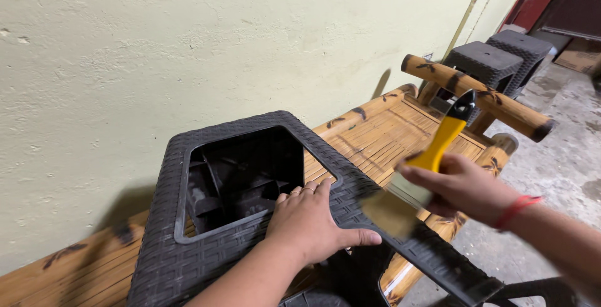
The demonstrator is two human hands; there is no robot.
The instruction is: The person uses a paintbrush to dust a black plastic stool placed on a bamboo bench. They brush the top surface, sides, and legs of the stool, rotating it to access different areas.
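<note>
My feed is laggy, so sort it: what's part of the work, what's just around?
In use:
left hand pressing on the black woven plastic stool frame
right hand holding the yellow-handled flat paintbrush

Just around:
bamboo bench underneath
two dark woven stools stacked by the wall

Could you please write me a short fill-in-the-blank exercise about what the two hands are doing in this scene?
1. The right hand holds a flat paintbrush with a ____ handle.
2. The left hand rests on the overturned black woven-pattern plastic stool, fingers at the edge of its ____ opening.
3. The stool lies on a ____ bench beside the pale wall.

Missing words: yellow; square; bamboo
</note>
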